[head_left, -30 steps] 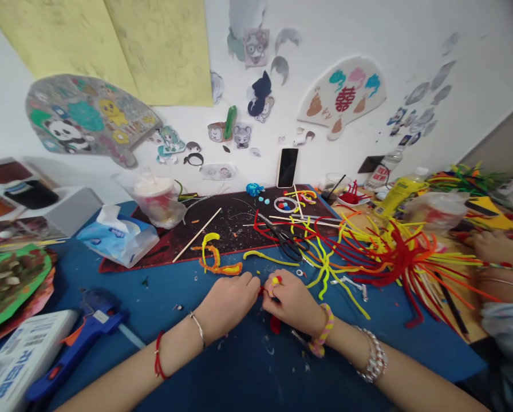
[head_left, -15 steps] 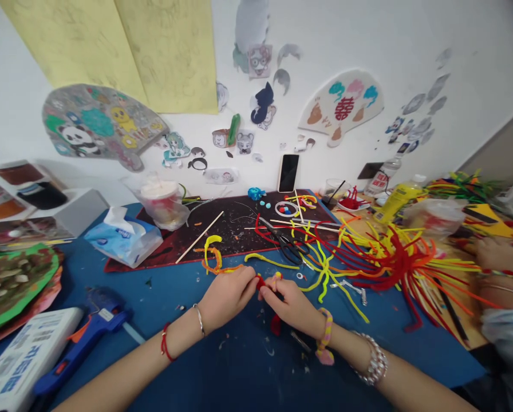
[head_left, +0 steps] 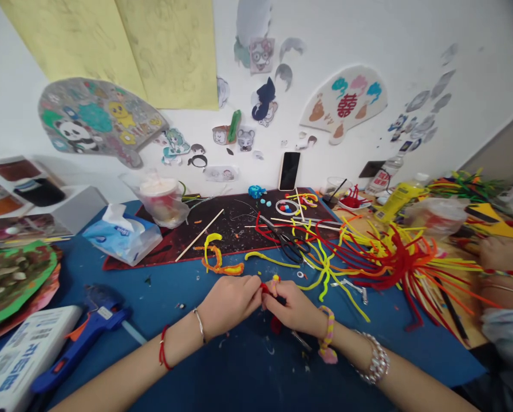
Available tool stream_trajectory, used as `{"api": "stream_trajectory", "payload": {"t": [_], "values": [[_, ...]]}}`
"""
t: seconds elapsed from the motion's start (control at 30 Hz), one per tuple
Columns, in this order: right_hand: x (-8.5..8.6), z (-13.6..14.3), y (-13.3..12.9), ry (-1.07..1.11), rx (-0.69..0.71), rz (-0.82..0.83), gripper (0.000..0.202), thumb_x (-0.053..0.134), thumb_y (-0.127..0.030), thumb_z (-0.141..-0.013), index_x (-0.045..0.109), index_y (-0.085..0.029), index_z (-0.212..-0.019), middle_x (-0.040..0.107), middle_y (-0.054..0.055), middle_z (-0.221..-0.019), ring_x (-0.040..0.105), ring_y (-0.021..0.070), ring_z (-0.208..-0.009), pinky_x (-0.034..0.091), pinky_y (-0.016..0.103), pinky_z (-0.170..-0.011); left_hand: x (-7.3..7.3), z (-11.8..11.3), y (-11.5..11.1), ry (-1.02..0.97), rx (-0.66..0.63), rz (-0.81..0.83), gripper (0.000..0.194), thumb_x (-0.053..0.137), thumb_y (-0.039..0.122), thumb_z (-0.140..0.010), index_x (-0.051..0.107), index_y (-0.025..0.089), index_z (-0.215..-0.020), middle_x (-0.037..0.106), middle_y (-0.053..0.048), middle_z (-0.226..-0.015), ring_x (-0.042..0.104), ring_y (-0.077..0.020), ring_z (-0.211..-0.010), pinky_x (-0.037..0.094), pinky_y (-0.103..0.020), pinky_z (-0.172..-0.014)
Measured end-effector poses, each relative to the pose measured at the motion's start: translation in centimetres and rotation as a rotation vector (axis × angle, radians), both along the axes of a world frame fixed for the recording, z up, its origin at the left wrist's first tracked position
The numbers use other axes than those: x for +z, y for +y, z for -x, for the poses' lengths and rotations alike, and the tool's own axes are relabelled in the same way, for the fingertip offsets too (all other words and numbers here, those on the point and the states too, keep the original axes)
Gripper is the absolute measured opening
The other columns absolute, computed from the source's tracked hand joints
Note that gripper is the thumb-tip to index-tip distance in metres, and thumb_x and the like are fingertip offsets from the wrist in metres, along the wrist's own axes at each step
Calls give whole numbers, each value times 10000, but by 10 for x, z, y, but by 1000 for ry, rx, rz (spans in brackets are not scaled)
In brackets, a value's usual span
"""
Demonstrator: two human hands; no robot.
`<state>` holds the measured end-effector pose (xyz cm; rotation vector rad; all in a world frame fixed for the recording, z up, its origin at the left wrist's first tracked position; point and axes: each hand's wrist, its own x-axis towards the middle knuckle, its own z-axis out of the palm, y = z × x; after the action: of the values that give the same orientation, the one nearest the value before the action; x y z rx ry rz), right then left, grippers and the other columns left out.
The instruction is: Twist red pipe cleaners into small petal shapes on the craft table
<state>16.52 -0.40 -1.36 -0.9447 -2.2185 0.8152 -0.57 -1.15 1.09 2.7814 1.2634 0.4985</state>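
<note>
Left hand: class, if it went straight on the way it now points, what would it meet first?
Most likely the right hand, whose fingers face it across the small red piece at their fingertips; exact depth is unclear from this one view.

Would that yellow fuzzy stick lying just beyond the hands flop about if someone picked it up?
The yellow fuzzy stick would probably feel light, being so thin. It would likely bend easily yet hold its shape, judging by the curled orange strip beside it. It seems unlikely to roll far when pushed, since it lies slightly curved.
</note>
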Motion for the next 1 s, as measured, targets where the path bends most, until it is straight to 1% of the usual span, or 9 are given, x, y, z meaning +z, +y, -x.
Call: {"api": "stream_trajectory", "payload": {"t": [0.17,0.3,0.4,0.53,0.63,0.73,0.8,0.9,1.0], "values": [[4,-2,-3,39,52,-77,262,385,-221,-832,348,-195,-574,463,-19,-573,417,108,-562,363,244,-605,12,-1,-2,-187,76,198,242,357,184,-849,410,172,-613,431,44,-516,401,-83,-466,245,-219,-470],[0,-2,-2,11,61,-59,283,390,-228,-835,339,-194,-559,469,-16,-567,413,110,-568,363,250,-607,15,2,2,-249,-20,365,247,353,221,-862,419,167,-630,419,48,-538,377,-78,-492,266,-206,-498],[0,-2,-2,55,100,47,314,396,-250,-837,343,-186,-534,426,-36,-506,368,88,-496,336,231,-541,14,3,4,-325,-80,449,317,323,290,-884,396,158,-605,397,48,-548,351,-73,-503,271,-205,-512],[3,-2,-2,201,211,301,353,353,-314,-855,399,-170,-536,408,-38,-489,363,76,-467,322,214,-494,8,2,3,-510,-55,719,386,200,349,-908,307,171,-583,314,69,-479,305,-61,-429,267,-187,-452],[3,-3,-1,194,255,389,353,344,-309,-866,456,-156,-568,425,-37,-501,388,75,-479,334,206,-509,4,4,3,-425,-71,546,374,213,323,-908,339,166,-594,345,58,-495,323,-66,-441,261,-197,-465],[-3,-3,-1,115,190,312,311,371,-252,-864,496,-152,-598,436,-42,-493,414,76,-493,342,207,-546,3,9,5,-145,-111,186,307,299,284,-891,429,155,-645,435,24,-568,376,-88,-501,244,-230,-499],[-6,-2,0,88,122,240,307,391,-236,-855,471,-153,-571,434,-44,-496,407,74,-500,334,207,-552,4,12,6,-5,-129,63,289,305,291,-892,468,153,-698,479,3,-603,407,-105,-522,239,-244,-504],[-9,-1,1,73,71,193,341,399,-251,-853,378,-163,-524,378,-57,-478,344,66,-474,304,207,-515,5,13,6,13,-116,79,300,295,304,-900,485,154,-722,506,-7,-633,430,-111,-542,254,-244,-512],[-6,-2,1,60,76,152,360,373,-266,-869,345,-171,-524,343,-61,-473,320,67,-467,294,209,-503,6,10,6,-198,-49,283,312,294,315,-904,468,158,-698,488,14,-624,423,-93,-551,286,-223,-529]]}}
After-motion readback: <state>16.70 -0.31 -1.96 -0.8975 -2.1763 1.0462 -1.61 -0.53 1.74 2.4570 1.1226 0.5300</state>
